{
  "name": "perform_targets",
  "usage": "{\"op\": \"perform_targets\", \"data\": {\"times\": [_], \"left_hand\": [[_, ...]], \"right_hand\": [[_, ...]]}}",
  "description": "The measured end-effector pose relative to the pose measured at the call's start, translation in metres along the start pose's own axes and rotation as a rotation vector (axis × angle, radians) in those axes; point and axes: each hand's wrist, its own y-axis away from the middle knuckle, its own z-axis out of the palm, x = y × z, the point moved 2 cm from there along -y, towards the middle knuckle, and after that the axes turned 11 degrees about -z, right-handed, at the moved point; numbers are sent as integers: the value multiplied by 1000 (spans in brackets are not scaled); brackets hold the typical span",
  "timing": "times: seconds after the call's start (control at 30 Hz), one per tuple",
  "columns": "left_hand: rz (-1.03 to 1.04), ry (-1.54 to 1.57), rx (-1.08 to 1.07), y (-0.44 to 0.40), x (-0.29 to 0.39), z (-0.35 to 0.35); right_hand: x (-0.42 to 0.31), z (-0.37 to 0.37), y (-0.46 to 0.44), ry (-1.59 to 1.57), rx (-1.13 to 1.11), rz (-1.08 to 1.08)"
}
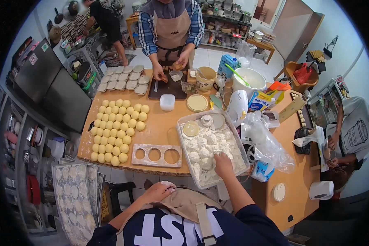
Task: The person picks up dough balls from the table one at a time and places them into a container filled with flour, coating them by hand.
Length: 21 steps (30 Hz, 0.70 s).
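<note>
My right hand [223, 165] reaches into a white tray [245, 163] filled with floured dough pieces [212, 139]. Its fingertips are down in the flour, so what they hold, if anything, is hidden. Close to my apron, my left hand [163, 190] is curled round a small flour-dusted piece [168, 184]. A floury board with three round holes [156, 156] lies left of the tray. Beyond it, rows of smooth yellow dough balls [115, 127] cover the left part of the table. Inside the tray's far end are a round yellowish disc [191, 128] and a floured round lid [218, 120].
Across the wooden table [164, 127], a co-worker [168, 33] handles food above a dark tray [168, 88]. A mixer [237, 107], a white bowl [249, 80] and plastic bags stand right. Another person sits far right; one stands back left.
</note>
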Motion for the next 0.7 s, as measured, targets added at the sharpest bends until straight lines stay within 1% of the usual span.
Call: {"op": "perform_targets", "data": {"times": [0.07,0.17,0.27,0.37,0.47,0.5,0.57,0.6,0.7], "left_hand": [[-5,7,5,2,0,0],[-35,16,8,5,0,-4],[-48,6,2,6,-1,-3],[-33,-20,3,4,2,-6],[-39,-23,12,5,-5,-3],[-43,-22,15,5,-8,-2],[-30,-2,11,5,-10,0],[-22,9,10,4,-9,0],[-38,-20,-9,1,-5,-1]], "right_hand": [[3,3,0,6,17,9],[-12,-27,1,-138,43,-30],[-25,-17,-4,-347,19,-148],[-34,-18,-12,-362,-1,-169],[7,2,-8,-354,53,-105],[12,-3,-6,-300,-22,-54],[27,16,-3,-226,-72,-56],[23,11,-3,-188,-96,-58],[3,4,-6,-142,-153,64]]}}
